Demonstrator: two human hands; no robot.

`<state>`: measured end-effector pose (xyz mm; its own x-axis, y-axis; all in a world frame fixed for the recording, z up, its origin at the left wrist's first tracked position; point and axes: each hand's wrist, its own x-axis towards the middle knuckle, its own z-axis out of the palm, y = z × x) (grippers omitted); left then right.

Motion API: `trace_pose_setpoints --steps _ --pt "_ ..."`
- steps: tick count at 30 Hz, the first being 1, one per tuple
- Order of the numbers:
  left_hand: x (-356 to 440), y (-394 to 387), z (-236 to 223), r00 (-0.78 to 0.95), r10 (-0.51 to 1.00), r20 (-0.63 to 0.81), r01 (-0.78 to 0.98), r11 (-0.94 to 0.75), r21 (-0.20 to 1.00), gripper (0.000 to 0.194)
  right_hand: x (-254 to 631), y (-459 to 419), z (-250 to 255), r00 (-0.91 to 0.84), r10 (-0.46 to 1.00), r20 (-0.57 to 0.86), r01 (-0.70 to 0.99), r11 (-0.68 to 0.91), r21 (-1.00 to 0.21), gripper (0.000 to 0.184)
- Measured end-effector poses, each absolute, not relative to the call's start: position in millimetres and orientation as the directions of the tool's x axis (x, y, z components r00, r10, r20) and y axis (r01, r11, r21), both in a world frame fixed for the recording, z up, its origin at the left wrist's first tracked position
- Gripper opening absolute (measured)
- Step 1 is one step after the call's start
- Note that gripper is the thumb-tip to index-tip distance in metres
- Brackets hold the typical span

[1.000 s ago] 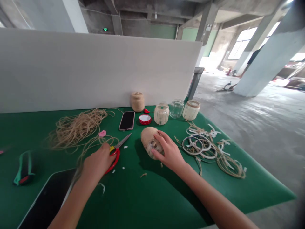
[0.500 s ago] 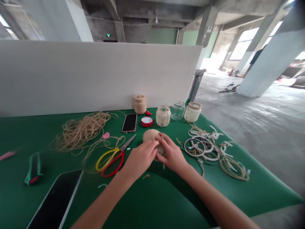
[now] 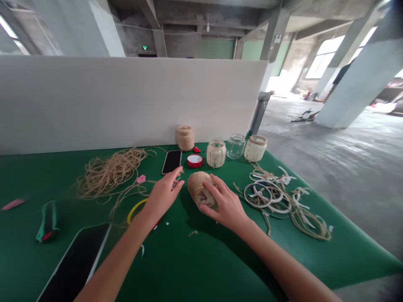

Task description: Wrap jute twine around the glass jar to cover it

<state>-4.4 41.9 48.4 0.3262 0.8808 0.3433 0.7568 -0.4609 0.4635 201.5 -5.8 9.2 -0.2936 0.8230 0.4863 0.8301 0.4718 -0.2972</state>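
Note:
A twine-wrapped jar (image 3: 195, 184) lies tilted on the green table, with a bare patch showing clear glass on the side towards me. My right hand (image 3: 225, 201) is closed around its right side, thumb low and fingers over the top. Off to the left of the jar, my left hand (image 3: 163, 195) hovers over the scissors with thumb and fingers apart. It hides most of the scissors; part of the yellow handle (image 3: 134, 209) shows beside the wrist, with a little red on the other side. White scraps lie near the wrist.
Loose twine (image 3: 115, 170) is heaped at left, near a phone (image 3: 172, 162). Behind stand a twine-covered jar (image 3: 185, 139), a red lid (image 3: 194, 160) and several glass jars (image 3: 236, 147). Rings and cord (image 3: 270, 197) lie right; a cutter (image 3: 48, 222) and tablet (image 3: 75, 262) left.
My left hand has let go of the jar and moved left over the scissors. My right hand has stayed on the jar, which now shows more of its bare glass.

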Motion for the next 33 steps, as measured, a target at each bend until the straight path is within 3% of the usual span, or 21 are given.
trace_pose_setpoints --steps 2,5,12,16,22,26,30,33 --pt "-9 46 44 0.297 0.900 0.320 0.776 -0.423 0.468 0.049 202 -5 8 -0.308 0.809 0.501 0.835 0.482 -0.265 0.062" --pt "-11 44 32 0.279 0.892 0.356 0.798 -0.422 0.431 0.052 201 -5 6 -0.330 0.794 0.511 0.838 0.496 -0.229 0.063" --pt "7 28 15 0.550 0.692 0.468 0.649 -0.707 0.282 0.043 202 -4 4 -0.331 0.782 0.528 0.832 0.506 -0.228 0.065" --pt "13 24 16 0.601 0.653 0.461 0.631 -0.742 0.227 0.044 203 -5 7 -0.353 0.780 0.517 0.842 0.506 -0.189 0.067" --pt "5 24 23 0.525 0.711 0.467 0.658 -0.688 0.307 0.042 203 -7 12 -0.358 0.777 0.518 0.837 0.513 -0.190 0.068" --pt "-8 25 37 0.426 0.775 0.467 0.706 -0.607 0.363 0.037 207 -5 14 -0.320 0.774 0.547 0.832 0.505 -0.228 0.058" --pt "-28 26 47 0.406 0.878 0.254 0.745 -0.479 0.464 0.038 211 -2 16 -0.288 0.766 0.575 0.838 0.492 -0.235 0.051" --pt "-40 27 46 0.472 0.872 0.128 0.732 -0.469 0.495 0.040 210 -2 15 -0.308 0.762 0.570 0.835 0.504 -0.222 0.047"
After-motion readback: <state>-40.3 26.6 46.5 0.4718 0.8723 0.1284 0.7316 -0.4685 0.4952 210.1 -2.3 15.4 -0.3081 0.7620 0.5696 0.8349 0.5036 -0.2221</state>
